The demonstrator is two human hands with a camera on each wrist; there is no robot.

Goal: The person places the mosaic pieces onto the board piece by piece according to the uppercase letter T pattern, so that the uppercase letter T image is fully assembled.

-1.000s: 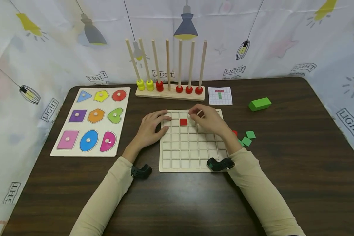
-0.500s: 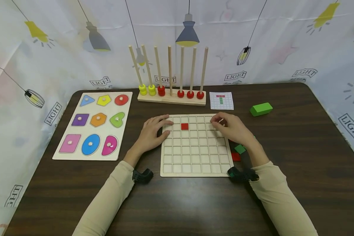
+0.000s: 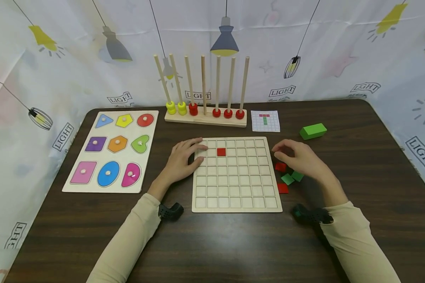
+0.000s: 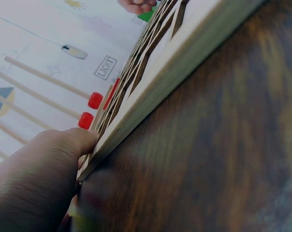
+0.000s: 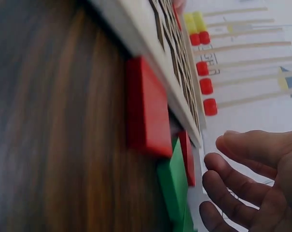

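Along the right edge of the board (image 3: 235,191) lie loose red tiles (image 3: 282,188) and green tiles (image 3: 287,179); pinching one lightly by its sides would likely lift it best. Farther up that edge, the right hand (image 3: 300,156) hangs with thumb and fingers parted, holding nothing visible. Across the board, the left hand (image 3: 180,157) rests spread on its left edge, which should steady it. A single set tile (image 3: 221,152) sits in the board's second-farthest row; beyond its far right corner lies the pattern card (image 3: 265,121).

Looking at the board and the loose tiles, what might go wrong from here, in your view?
The loose red tiles and green tiles lie close together, so the right hand may nudge one while reaching for another. The left hand rests on the edge of the board, so a careless push might shift it.
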